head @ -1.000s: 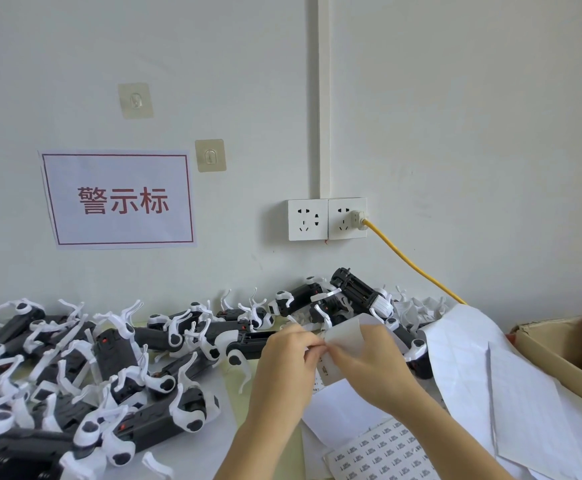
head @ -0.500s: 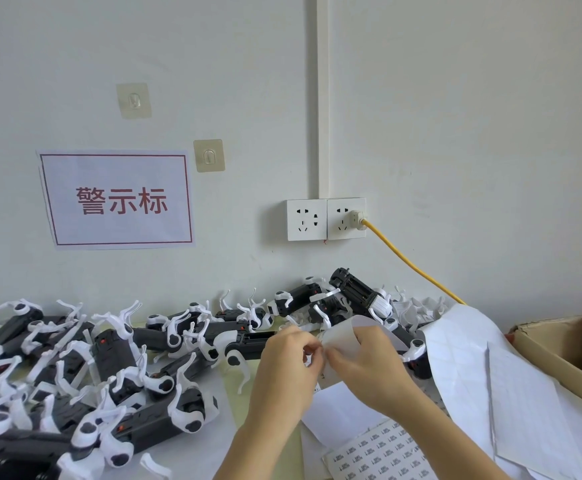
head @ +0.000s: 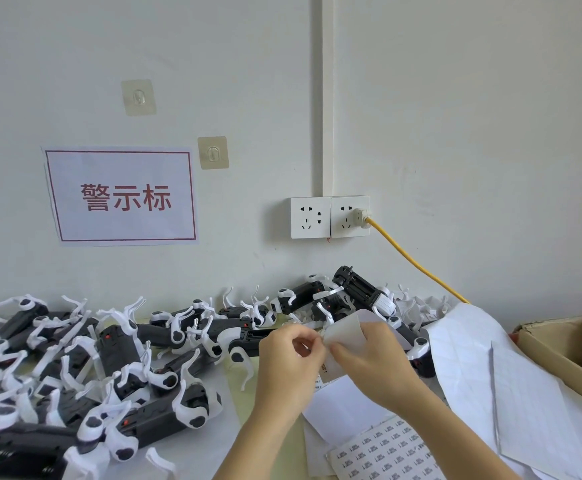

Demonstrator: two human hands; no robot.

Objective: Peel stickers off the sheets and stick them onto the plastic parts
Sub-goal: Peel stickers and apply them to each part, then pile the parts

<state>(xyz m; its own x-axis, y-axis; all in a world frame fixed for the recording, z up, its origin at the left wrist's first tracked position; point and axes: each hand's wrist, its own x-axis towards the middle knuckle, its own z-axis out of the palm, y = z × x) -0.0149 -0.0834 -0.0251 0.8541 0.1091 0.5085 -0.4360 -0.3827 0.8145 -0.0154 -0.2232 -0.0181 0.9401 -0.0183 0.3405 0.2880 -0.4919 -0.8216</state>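
Centre of the table, a small curled white sticker sheet (head: 343, 332) is up in the air, held between both hands just in front of the pile of parts. The right hand (head: 369, 362) pinches the sheet from below, thumb and fingers curled onto its lower edge. The left hand (head: 291, 358) has its fingertips pinched together right at the sheet's left edge; whether a sticker sits between them is too small to tell. The two hands are close together, nearly touching.

Just below them lies a flat white sheet printed with rows of small dark labels (head: 383, 452), partly under blank white paper (head: 338, 407). To the right, large peeled white backing sheets (head: 511, 393) drape over one another, reaching the edge of a brown cardboard box (head: 552, 351).

Spread across the left and back of the table is a heap of black plastic parts with white curved legs (head: 116, 362). On the wall behind: a white paper sign with a red border and red characters (head: 121, 195), two clear adhesive hooks (head: 138, 97), and a white double socket (head: 329, 217) with a yellow cable (head: 417, 263) plugged in.
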